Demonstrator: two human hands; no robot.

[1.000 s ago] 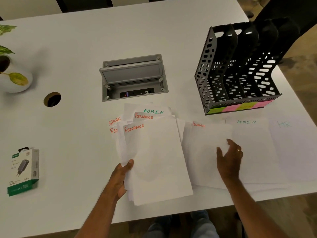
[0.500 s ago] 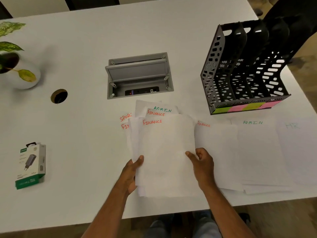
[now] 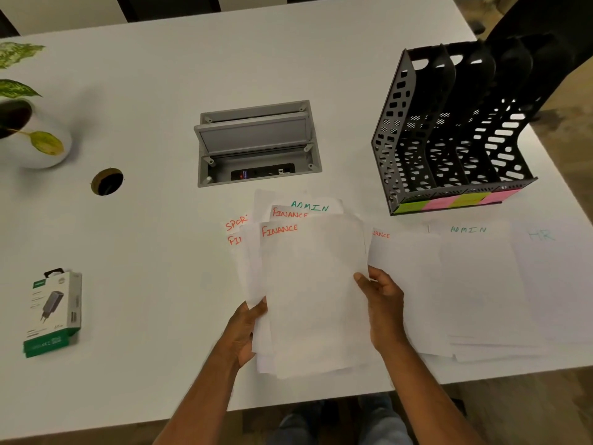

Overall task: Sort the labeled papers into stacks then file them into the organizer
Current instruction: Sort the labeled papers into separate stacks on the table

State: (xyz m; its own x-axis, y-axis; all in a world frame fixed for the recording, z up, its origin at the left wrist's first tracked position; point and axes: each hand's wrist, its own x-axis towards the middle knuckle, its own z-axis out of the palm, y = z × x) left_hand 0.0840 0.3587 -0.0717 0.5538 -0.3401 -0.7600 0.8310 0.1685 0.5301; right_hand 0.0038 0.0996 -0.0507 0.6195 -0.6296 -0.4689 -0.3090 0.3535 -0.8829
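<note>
The loose fan of thin white labeled papers (image 3: 308, 284) near the white table (image 3: 160, 91)'s front edge looks light, floppy and slidey (top says FINANCE), left hand (image 3: 244, 329) pinching its left side, right hand (image 3: 382, 303) curled on the right edge, so I'd grip both long edges.

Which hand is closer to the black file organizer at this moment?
Right. The right hand grips the right edge of the top FINANCE sheet, below the organizer. The left hand holds the unsorted pile's left edge, farther left.
</note>
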